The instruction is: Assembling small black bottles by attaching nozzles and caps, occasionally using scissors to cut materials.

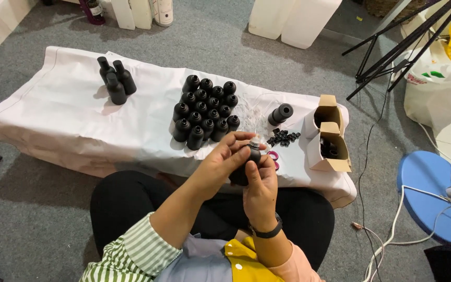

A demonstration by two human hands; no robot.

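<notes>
I see the right hand (259,190) clenched around a black bottle (246,164), holding it upright above the lap, just in front of the near edge of the surface (69,120). The left hand (220,162) comes from the other side, and its fingertips (246,142) are pinched on a small pale cap (255,141) at the neck of the bottle; so this grip is closed on the cap, although I cannot tell if the cap is already seated or only resting there. In my judgement the first risk is at this neck: if the cap sits tilted, pressing it could jam it or make it spring out of the fingers, and it is small enough to be lost on the grey floor (27,219). The second risk is the bottle itself, because it hangs over the lap and not over the surface, so a slip of the right hand would let it fall past the white cloth. Just behind the hands stands a tight cluster (204,112) of the same black bottles, and a careless forward move of the left elbow or wrist could knock the front row over, one pushing the next. To the right lie small black rings (283,137), near a lying bottle (280,114) and two open cartons (329,138); a sweep of the right hand could scatter the rings. Three bottles (116,78) stand well apart at the left, out of danger I think.
</notes>
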